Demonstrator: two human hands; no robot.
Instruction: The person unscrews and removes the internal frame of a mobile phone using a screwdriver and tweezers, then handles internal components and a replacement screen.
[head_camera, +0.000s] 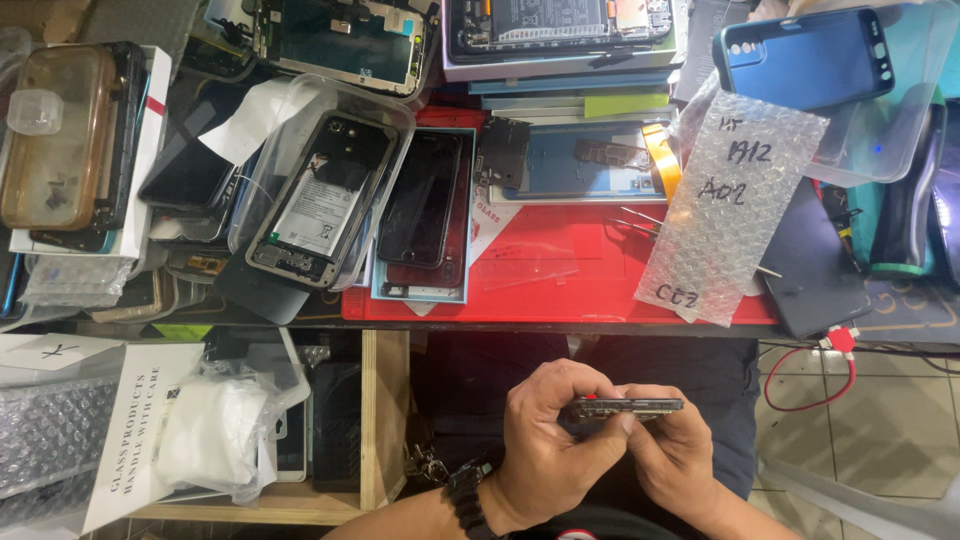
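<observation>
Both my hands hold one dark phone body (628, 407) edge-on, low over my lap below the bench edge. My left hand (550, 440), with a black wristwatch (466, 492), grips its left end, thumb and fingers curled over the top. My right hand (672, 452) pinches its right end from below. The phone's face is turned away, so its front cannot be seen.
A red work mat (560, 285) on the bench carries an opened phone (322, 198) in a clear tray, a black screen (420, 198), tweezers (640, 222) and a bubble-wrap pouch (735, 205). A blue phone case (805, 55) lies at the back right. Boxes and white bags (215, 425) fill a wooden shelf at the left.
</observation>
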